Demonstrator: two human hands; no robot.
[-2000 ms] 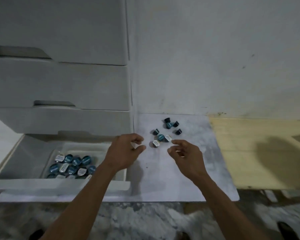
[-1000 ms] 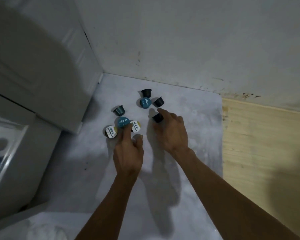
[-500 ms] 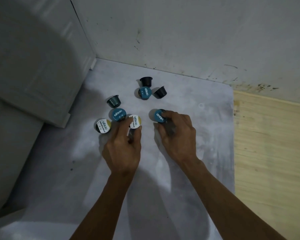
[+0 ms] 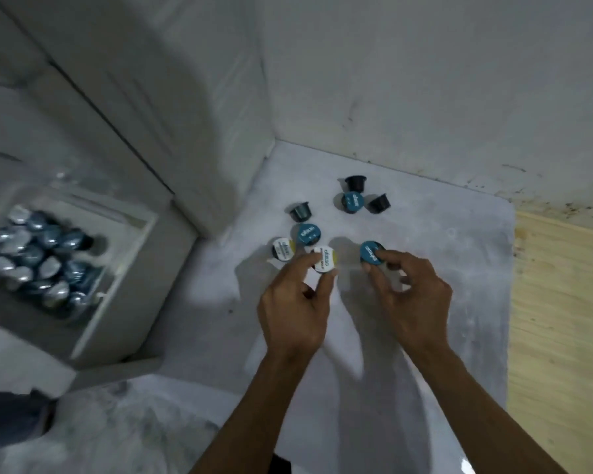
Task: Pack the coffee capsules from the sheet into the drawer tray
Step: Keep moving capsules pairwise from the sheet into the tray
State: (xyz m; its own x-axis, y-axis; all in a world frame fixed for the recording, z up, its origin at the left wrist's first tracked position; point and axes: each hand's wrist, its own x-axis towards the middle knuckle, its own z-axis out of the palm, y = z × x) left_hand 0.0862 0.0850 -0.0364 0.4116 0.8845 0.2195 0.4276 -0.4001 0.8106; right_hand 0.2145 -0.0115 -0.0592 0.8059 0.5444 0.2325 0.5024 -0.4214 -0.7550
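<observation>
On the pale sheet (image 4: 452,254) lie several coffee capsules. My left hand (image 4: 297,313) pinches a white-lidded capsule (image 4: 325,258) between thumb and fingers. My right hand (image 4: 408,295) grips a blue-lidded capsule (image 4: 371,252). Loose on the sheet are a white-lidded capsule (image 4: 282,248), a blue-lidded one (image 4: 308,233), a dark upturned one (image 4: 300,211), and a far cluster of three around another blue lid (image 4: 352,201). The drawer tray (image 4: 131,234) at the left holds many blue and silver capsules (image 4: 38,258).
A white drawer cabinet (image 4: 151,107) stands left of the sheet, its low drawer pulled out. A grey wall (image 4: 425,80) rises behind the sheet. A pale wooden board (image 4: 562,319) lies along the sheet's right edge.
Both hands have closed on a capsule each and lifted slightly toward me. My view has swung left, bringing the drawer tray back into sight.
</observation>
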